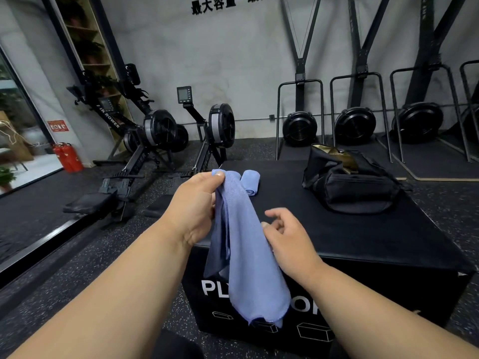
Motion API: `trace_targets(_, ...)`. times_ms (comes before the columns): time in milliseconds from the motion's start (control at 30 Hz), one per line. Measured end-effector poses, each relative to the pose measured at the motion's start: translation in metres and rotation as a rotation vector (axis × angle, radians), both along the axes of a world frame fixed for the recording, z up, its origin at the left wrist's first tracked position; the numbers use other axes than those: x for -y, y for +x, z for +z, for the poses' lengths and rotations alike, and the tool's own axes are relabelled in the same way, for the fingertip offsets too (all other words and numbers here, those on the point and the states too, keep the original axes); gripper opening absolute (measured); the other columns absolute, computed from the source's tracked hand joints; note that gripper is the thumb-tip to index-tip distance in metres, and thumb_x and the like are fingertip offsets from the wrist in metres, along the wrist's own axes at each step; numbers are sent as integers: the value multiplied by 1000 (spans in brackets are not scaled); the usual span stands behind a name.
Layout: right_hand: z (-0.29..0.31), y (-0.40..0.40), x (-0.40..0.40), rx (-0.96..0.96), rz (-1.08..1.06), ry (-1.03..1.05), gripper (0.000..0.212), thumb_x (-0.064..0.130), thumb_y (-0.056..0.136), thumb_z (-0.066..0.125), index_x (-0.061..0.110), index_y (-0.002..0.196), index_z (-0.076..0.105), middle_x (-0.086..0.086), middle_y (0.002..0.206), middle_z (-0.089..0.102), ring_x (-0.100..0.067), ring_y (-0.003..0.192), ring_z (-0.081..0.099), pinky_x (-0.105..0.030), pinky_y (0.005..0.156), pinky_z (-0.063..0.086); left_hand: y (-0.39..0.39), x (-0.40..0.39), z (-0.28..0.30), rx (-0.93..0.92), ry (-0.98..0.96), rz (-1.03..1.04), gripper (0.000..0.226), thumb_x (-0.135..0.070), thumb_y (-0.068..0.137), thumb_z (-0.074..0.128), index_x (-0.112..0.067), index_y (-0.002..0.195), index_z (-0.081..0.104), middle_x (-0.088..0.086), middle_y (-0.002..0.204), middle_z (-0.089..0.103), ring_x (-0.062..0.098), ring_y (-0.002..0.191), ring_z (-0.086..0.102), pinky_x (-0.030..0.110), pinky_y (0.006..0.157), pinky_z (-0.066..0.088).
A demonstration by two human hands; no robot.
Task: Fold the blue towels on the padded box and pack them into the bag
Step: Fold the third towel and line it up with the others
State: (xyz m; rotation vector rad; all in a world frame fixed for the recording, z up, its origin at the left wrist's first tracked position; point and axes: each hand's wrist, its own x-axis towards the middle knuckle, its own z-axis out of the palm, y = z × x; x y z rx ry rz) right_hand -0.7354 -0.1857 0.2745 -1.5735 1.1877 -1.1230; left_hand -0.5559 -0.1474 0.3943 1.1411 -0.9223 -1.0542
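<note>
My left hand (197,206) pinches the top corner of a blue towel (246,263) and holds it up over the near left edge of the black padded box (363,237). The towel hangs down in loose folds in front of the box's printed side. My right hand (287,237) is beside the hanging cloth at mid height, fingers loosely curled, touching its right edge. A second blue towel (251,182), rolled, lies on the box's far left part. The black bag (352,187) stands open on the far right of the box top, gold lining showing.
Two black rowing machines (160,136) stand on the dark rubber floor beyond the box to the left. Ski-trainer fans (355,125) with metal frames line the back wall. Red fire extinguishers (68,158) stand by the glass door at left.
</note>
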Motion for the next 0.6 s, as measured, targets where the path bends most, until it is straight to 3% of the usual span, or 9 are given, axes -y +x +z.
trace_targets(100, 21, 3, -13, -59, 14, -355, 17, 42, 81, 66, 36, 96, 61, 10, 83, 55, -11, 75, 54, -29, 72, 50, -14, 3, -1, -25, 37, 28, 13, -14, 107, 56, -8, 100, 65, 16, 94, 73, 32, 95, 69, 49, 97, 54)
trace_targets(200, 27, 7, -25, -195, 24, -594, 17, 38, 80, 68, 33, 95, 62, 11, 85, 54, -13, 80, 54, -29, 75, 49, -24, 4, -4, -18, 56, 26, 10, -12, 105, 56, -7, 99, 61, 19, 96, 62, 31, 95, 61, 47, 92, 49)
trace_targets(267, 25, 9, -28, -243, 25, -556, 18, 40, 78, 70, 32, 93, 63, 11, 85, 57, -11, 82, 56, -31, 78, 50, -29, 4, -4, -24, 51, 33, 10, -12, 103, 56, -8, 95, 62, 15, 98, 56, 30, 94, 54, 44, 90, 44)
trace_targets(367, 20, 12, -27, -281, 3, -417, 23, 50, 75, 72, 35, 92, 69, 15, 93, 62, -6, 92, 61, -31, 86, 52, -37, 3, -2, -82, 33, 12, 9, -16, 97, 60, -8, 97, 65, 15, 101, 60, 29, 95, 60, 46, 102, 51)
trace_targets(533, 22, 8, -22, -293, -129, -364, 24, 52, 77, 76, 37, 94, 67, 18, 102, 59, -5, 98, 62, -37, 94, 52, -45, 1, 1, -166, -2, 23, 12, -5, 106, 45, -6, 107, 57, 16, 104, 54, 27, 98, 51, 36, 81, 47)
trace_targets(600, 24, 8, -21, -269, -166, -332, 27, 58, 75, 72, 39, 92, 64, 20, 103, 57, -7, 97, 62, -38, 94, 52, -47, 0, 3, -188, 0, 44, 17, -4, 106, 46, -1, 100, 62, 15, 93, 65, 26, 92, 59, 35, 82, 51)
